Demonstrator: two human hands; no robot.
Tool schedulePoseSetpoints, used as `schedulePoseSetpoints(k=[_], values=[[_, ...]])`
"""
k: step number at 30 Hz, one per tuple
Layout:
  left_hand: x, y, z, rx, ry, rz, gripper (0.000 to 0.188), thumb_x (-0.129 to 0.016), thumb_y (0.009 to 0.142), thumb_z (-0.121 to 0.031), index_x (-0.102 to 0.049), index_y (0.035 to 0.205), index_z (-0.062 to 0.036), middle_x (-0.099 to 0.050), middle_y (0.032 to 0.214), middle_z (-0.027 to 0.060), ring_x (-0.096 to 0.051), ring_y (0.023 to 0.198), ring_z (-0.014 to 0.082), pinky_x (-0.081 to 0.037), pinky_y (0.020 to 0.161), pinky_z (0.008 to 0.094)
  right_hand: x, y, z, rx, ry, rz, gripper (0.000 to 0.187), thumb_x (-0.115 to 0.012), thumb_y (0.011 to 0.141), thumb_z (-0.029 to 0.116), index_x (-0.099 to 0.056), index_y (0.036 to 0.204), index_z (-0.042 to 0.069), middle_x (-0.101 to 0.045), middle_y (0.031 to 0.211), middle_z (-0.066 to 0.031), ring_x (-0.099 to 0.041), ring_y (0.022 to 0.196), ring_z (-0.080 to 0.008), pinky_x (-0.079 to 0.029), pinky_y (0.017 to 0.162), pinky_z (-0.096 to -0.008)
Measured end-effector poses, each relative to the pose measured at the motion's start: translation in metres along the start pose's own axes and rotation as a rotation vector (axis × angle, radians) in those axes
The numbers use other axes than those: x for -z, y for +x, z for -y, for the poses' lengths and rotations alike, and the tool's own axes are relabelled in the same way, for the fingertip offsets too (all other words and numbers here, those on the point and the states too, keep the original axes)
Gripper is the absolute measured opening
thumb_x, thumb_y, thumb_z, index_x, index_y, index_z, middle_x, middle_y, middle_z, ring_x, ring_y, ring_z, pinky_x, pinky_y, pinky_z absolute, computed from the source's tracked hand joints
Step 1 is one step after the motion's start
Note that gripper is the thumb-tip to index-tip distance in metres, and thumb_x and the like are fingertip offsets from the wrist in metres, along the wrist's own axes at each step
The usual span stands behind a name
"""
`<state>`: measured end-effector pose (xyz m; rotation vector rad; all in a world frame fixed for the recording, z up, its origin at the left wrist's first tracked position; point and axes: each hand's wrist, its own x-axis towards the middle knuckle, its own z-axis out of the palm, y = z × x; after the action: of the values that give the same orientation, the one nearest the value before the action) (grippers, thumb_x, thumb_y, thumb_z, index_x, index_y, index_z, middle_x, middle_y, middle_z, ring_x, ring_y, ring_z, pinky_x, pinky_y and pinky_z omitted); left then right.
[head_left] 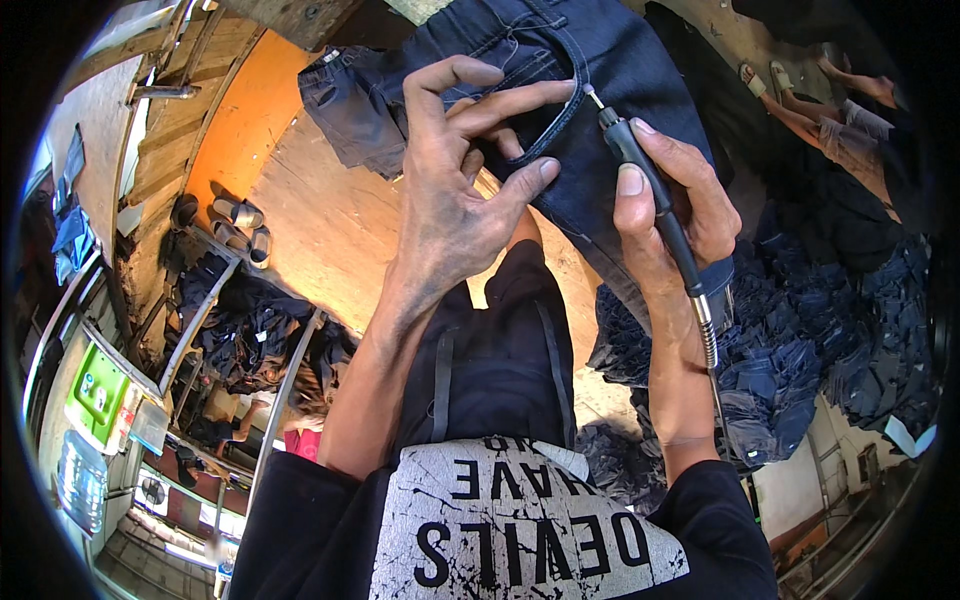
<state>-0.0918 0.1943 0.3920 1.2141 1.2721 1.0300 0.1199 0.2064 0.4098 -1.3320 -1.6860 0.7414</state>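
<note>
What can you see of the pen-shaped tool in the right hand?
The rotary tool is a slim black pen-shaped handpiece with a small metal tip, which meets the pocket edge of the dark jeans. It slants down and rightward, with a flexible metal-sprung cable trailing from its rear. The right hand grips it like a pencil.

Worn wooden work surface (330, 220) under the dark blue jeans (600, 60), another dark garment (350, 100) lying on its far left part, heap of folded blue jeans (800, 340) on the floor at right, sandals (235, 215) at left
</note>
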Motion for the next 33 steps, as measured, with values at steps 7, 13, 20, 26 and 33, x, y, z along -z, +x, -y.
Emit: schedulePoseSetpoints(k=[7, 13, 20, 26, 33], values=[[0.001, 0.001, -0.003, -0.013, 0.037, 0.025, 0.077, -0.09, 0.088, -0.003, -0.036, 0.143, -0.0088, -0.076, 0.139, 0.0115, -0.057, 0.091, 0.0114, -0.051, 0.085, 0.0195, 0.0, 0.006, 0.0, 0.058, -0.049, 0.002, 0.029, -0.078, 0.084, 0.004, -0.079, 0.113, -0.002, -0.083, 0.1, -0.0191, -0.083, 0.089, -0.0257, -0.066, 0.08, -0.0318], [0.002, 0.0, 0.001, -0.009, 0.003, 0.023, 0.077, -0.09, 0.088, -0.003, -0.038, 0.144, -0.0069, -0.075, 0.141, 0.0091, -0.056, 0.092, 0.0101, -0.051, 0.086, 0.0188, 0.0, 0.003, -0.002, 0.115, -0.015, 0.045, 0.029, -0.075, 0.098, 0.013, -0.076, 0.122, -0.001, -0.082, 0.111, -0.018, -0.079, 0.098, -0.0223, -0.061, 0.088, -0.0321], [0.024, 0.013, 0.005, -0.111, 0.089, 0.042, 0.083, -0.09, 0.088, -0.002, -0.037, 0.151, -0.0044, -0.076, 0.138, 0.0082, -0.056, 0.087, 0.0083, -0.052, 0.079, 0.0211, 0.022, -0.04, 0.017, -0.139, 0.23, -0.064, 0.026, -0.066, 0.108, 0.015, -0.073, 0.128, 0.001, -0.082, 0.116, -0.019, -0.078, 0.111, -0.0272, -0.058, 0.103, -0.0398], [0.084, 0.066, -0.007, -0.124, 0.209, -0.053, 0.077, -0.086, 0.093, -0.005, -0.042, 0.156, -0.0039, -0.076, 0.132, 0.0099, -0.071, 0.097, 0.016, -0.058, 0.093, 0.0315, 0.057, -0.079, 0.027, -0.032, -0.022, -0.039, 0.028, -0.083, 0.093, 0.0, -0.075, 0.12, 0.0, -0.078, 0.13, -0.0203, -0.07, 0.134, -0.0341, -0.051, 0.118, -0.0479], [-0.078, -0.071, -0.033, 0.328, -0.203, -0.464, 0.087, -0.092, 0.091, -0.018, -0.039, 0.154, 0.0085, -0.053, 0.154, 0.0202, -0.054, 0.14, 0.0272, -0.046, 0.118, 0.0428, 0.051, -0.094, -0.009, 0.061, -0.12, -0.116, 0.034, -0.088, 0.086, 0.0, -0.076, 0.117, 0.004, -0.08, 0.119, -0.0165, -0.072, 0.127, -0.0391, -0.051, 0.119, -0.054]])
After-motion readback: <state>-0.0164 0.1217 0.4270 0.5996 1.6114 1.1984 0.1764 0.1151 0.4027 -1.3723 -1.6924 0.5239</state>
